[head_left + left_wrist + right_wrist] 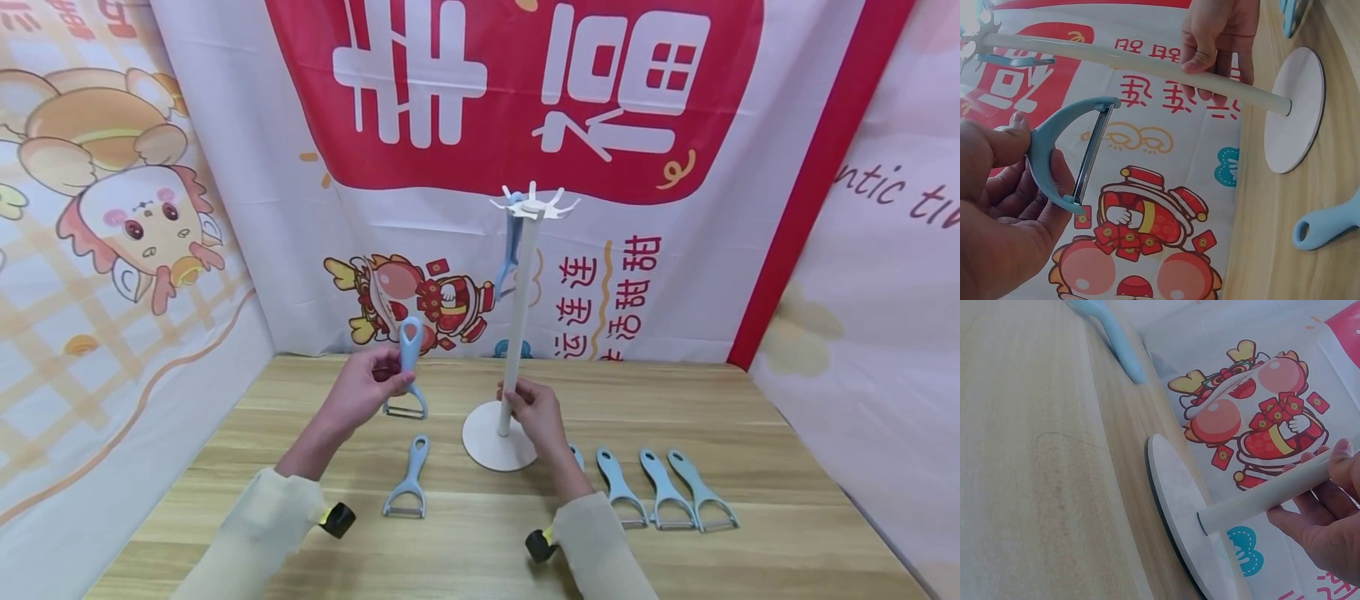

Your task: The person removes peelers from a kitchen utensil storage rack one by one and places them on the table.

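Note:
My left hand (367,383) pinches a light blue Y-shaped peeler (409,354) above the table, its ringed handle end up and its blade (1092,153) down. My right hand (534,408) grips the lower pole of a white stand (522,308), a little above its round base (495,442). Hooks (534,202) ring the top of the stand. From one of them, on the left side, hangs another blue peeler (512,250). In the right wrist view, thumb and fingers wrap the pole (1260,503).
One blue peeler (408,483) lies on the wooden table (337,542) near my left forearm. Several more, such as this peeler (660,487), lie in a row at the right, one partly hidden by my right arm. A printed cloth (405,217) hangs behind the table.

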Available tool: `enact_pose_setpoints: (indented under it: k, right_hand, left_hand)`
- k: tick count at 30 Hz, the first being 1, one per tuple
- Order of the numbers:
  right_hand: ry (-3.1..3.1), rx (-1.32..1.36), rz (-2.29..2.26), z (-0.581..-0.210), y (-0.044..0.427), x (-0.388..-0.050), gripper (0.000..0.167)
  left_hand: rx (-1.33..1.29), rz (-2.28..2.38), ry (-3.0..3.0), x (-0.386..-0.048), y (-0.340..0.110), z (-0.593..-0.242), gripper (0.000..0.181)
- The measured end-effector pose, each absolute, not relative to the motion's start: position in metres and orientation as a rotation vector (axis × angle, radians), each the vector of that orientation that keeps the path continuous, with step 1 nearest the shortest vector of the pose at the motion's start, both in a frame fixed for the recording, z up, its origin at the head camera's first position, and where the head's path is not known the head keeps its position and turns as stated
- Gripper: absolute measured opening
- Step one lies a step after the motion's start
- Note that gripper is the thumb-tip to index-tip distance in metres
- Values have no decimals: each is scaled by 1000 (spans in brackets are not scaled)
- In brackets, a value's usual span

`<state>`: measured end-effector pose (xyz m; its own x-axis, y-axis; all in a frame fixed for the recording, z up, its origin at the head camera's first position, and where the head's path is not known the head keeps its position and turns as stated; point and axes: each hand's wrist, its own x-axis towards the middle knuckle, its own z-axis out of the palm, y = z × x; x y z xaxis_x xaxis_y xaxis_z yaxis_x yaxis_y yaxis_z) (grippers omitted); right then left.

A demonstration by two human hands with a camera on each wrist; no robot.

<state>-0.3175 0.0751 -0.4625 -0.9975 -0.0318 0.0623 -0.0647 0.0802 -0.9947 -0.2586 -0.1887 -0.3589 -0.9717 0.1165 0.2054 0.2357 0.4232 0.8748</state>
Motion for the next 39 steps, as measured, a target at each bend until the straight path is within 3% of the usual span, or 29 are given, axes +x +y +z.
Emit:
enact_pose_setpoints:
  k: [39]
  right_hand:
    - [-2312,75,2112,-462,75,-319,23]
  left_hand:
    - [-166,-1654,-2649,-244,-219,-414,17]
